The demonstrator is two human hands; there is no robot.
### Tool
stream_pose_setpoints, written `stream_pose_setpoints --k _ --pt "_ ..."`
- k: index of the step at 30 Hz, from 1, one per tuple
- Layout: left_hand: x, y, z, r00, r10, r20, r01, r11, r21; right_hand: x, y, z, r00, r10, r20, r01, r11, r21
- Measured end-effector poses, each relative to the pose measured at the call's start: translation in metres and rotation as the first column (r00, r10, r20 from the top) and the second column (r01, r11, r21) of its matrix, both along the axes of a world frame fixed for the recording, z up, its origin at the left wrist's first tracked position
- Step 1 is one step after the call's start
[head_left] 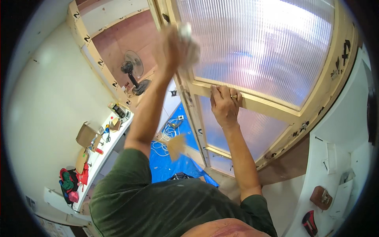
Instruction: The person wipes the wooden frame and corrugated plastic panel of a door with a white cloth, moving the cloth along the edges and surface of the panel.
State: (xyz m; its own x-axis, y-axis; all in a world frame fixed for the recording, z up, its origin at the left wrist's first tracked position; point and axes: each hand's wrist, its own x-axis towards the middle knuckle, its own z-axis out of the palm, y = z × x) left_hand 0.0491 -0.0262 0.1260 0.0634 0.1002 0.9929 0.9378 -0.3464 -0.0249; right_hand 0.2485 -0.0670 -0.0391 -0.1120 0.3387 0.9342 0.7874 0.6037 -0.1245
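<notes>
In front of me stands a wooden door (268, 106) with ribbed translucent panels (252, 43) and black marks on its pale frame. My right hand (226, 104) is closed, its curled fingers gripping the door's middle rail (272, 103); a ring is on one finger. Raised at the door's left edge, my left hand (177, 49) is smeared by motion. Something whitish (184, 31) shows at its fingers, too blurred to name. Below that arm is a blurred tan piece (176, 147), possibly in mid-air.
A blue sheet (169, 168) covers floor beyond the door, with white cable (160, 148) on it. At left, a white shelf (100, 158) carries tools and an open cardboard box (87, 135). A fan (134, 73) stands farther back. At right are a brown pouch (320, 197) and a red-and-black tool (310, 223).
</notes>
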Motion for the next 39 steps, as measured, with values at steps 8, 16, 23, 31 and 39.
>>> stream_pose_setpoints --k 8,16,23,31,39 --pt "-0.008 0.000 0.146 0.987 0.162 0.014 -0.160 0.983 -0.089 -0.005 0.001 -0.006 0.999 0.032 -0.023 -0.031 0.998 0.058" --pt "0.019 -0.063 -0.106 0.965 0.163 0.207 -0.018 0.824 -0.566 -0.005 -0.006 0.000 0.999 0.044 -0.007 -0.044 0.999 0.011" --pt "0.008 -0.090 -0.069 0.598 -0.247 0.762 0.627 0.737 -0.253 -0.014 -0.052 0.030 0.908 0.366 -0.204 -0.365 0.930 0.047" --pt "-0.005 -0.101 -0.044 -0.206 -0.353 0.913 0.941 -0.328 0.086 -0.039 -0.049 0.058 0.867 0.453 -0.207 -0.467 0.884 -0.024" --pt "-0.074 -0.001 0.027 0.631 -0.527 0.570 0.651 0.758 -0.020 -0.109 0.024 0.154 0.972 0.181 -0.149 -0.120 0.930 0.346"
